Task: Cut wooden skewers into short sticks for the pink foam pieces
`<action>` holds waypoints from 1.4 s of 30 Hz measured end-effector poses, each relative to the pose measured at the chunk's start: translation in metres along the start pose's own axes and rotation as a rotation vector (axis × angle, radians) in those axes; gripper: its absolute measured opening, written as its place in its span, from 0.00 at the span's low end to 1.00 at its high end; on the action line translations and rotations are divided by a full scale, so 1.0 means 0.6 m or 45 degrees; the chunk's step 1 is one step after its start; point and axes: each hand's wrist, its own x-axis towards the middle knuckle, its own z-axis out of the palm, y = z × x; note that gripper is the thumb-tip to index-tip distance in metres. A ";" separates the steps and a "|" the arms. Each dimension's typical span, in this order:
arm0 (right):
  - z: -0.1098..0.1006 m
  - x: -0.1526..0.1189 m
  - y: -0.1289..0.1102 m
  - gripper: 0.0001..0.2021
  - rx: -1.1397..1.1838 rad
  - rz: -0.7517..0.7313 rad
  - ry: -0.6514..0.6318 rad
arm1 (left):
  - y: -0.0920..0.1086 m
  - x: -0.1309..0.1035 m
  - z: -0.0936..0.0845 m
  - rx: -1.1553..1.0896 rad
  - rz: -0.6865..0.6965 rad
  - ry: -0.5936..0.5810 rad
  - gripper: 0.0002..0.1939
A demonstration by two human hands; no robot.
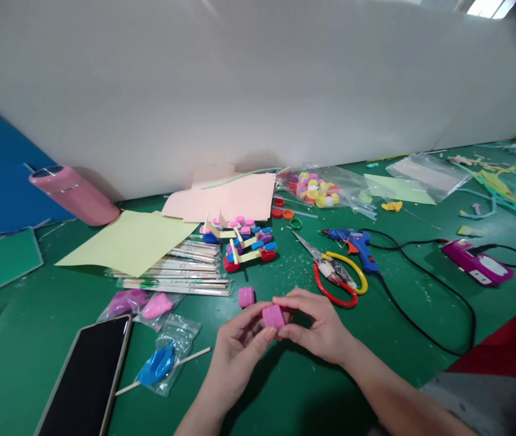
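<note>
- Your left hand, at the lower middle of the frame, has its thumb and forefinger pinching a small, rounded, bright pink block.
- Your right hand, to the right of it, pinches the same block with thumb and fingertips from the other side, so you hold it in both hands above the glossy green tabletop.
- A second pink block lies just beyond your left fingers, below the centre of the frame.
- Farther up, near the centre, you have small multicoloured models with pale wooden sticks.
- Right of centre lie metal scissors with red and yellow handles, near a blue glue gun with a black cord.
- At the lower left are a black-screened phone and, between it and your left hand, a blue lump in a clear plastic bag.
</note>
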 end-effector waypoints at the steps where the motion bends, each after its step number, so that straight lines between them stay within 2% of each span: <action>1: 0.000 0.000 0.000 0.18 0.009 0.004 -0.002 | 0.000 0.001 0.000 -0.002 -0.001 -0.001 0.13; 8: 0.004 0.002 0.001 0.18 0.036 0.067 0.008 | 0.004 0.004 0.003 -0.064 -0.064 0.056 0.14; 12: 0.008 0.002 0.003 0.17 0.022 0.066 0.044 | 0.003 0.004 0.004 -0.212 -0.077 0.004 0.16; 18: 0.007 0.004 0.004 0.17 -0.040 0.078 -0.018 | 0.000 0.007 0.007 -0.386 -0.157 0.028 0.10; 22: 0.006 0.004 0.009 0.24 -0.126 0.016 -0.011 | 0.001 0.009 0.007 -0.452 -0.204 0.037 0.09; 27: 0.008 0.002 0.010 0.20 -0.177 -0.081 -0.032 | -0.002 0.007 0.009 -0.500 -0.247 0.001 0.08; 35: 0.012 -0.004 0.010 0.19 -0.153 -0.070 0.023 | -0.012 0.005 0.013 -0.594 -0.235 -0.035 0.08; 42: 0.016 -0.006 0.008 0.18 -0.161 -0.077 0.064 | -0.008 0.003 0.017 -0.599 -0.212 -0.038 0.09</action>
